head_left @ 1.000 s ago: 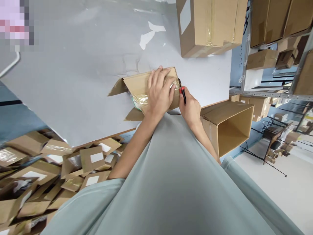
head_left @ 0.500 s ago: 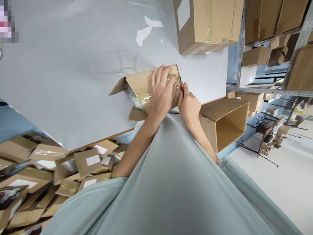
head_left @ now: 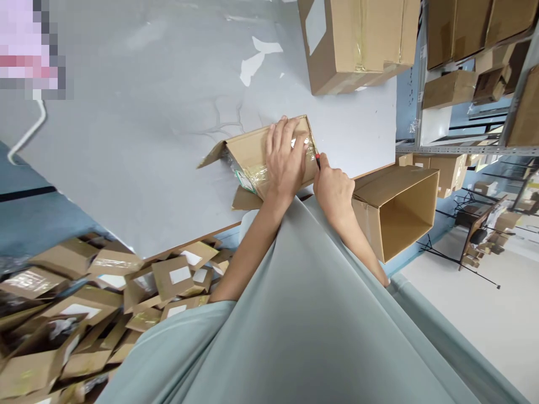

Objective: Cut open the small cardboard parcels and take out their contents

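Note:
A small cardboard box (head_left: 246, 148) with clear tape lies on the table close to my body, its flaps standing out at the left end. Across its top my left hand (head_left: 286, 160) lies flat with the fingers spread. My right hand (head_left: 334, 188) is closed around a red and black utility knife (head_left: 318, 160) at the box's right edge. The blade cannot be made out. A green-edged label (head_left: 245, 181) shows near the flap end.
A large taped carton (head_left: 362, 45) stands on the grey table (head_left: 147, 140) at the back right. Right of me is an open carton (head_left: 396, 196). Many cardboard boxes (head_left: 172, 275) are heaped at lower left. Loaded shelves (head_left: 450, 90) stand at right; white paper scraps (head_left: 252, 64) lie on the table.
My right hand with the utility knife has moved slightly toward me along the box's right edge. My left hand stays on the box. The whole view has shifted a little.

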A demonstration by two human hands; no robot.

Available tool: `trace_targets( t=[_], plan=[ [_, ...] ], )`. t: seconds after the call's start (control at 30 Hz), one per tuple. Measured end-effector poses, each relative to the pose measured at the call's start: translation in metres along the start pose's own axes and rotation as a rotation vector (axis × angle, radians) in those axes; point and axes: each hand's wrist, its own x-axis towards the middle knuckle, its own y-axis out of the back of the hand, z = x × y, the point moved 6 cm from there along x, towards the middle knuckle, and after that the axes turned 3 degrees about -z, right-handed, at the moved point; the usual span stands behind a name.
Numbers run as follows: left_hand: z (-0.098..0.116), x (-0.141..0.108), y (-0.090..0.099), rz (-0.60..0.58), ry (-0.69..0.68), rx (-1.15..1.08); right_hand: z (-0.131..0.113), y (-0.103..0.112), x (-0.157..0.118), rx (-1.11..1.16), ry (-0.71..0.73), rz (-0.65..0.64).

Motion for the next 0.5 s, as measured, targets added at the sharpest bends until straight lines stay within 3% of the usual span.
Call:
trace_targets(
  t=[0.23, 0.37, 0.5],
  plan=[
    [-0.011, -0.003, -0.003, 0.02, -0.008, -0.056, 0.012, -0.014, 0.009, -0.021, 0.0, -0.062],
    [-0.017, -0.002, -0.004, 0.05, -0.02, 0.032, 0.023, -0.013, -0.005, 0.016, 0.028, -0.086],
    [-0.009, 0.0, 0.001, 0.074, -0.054, 0.101, 0.059, -0.007, 0.0, 0.145, 0.088, 0.062]
  ],
)
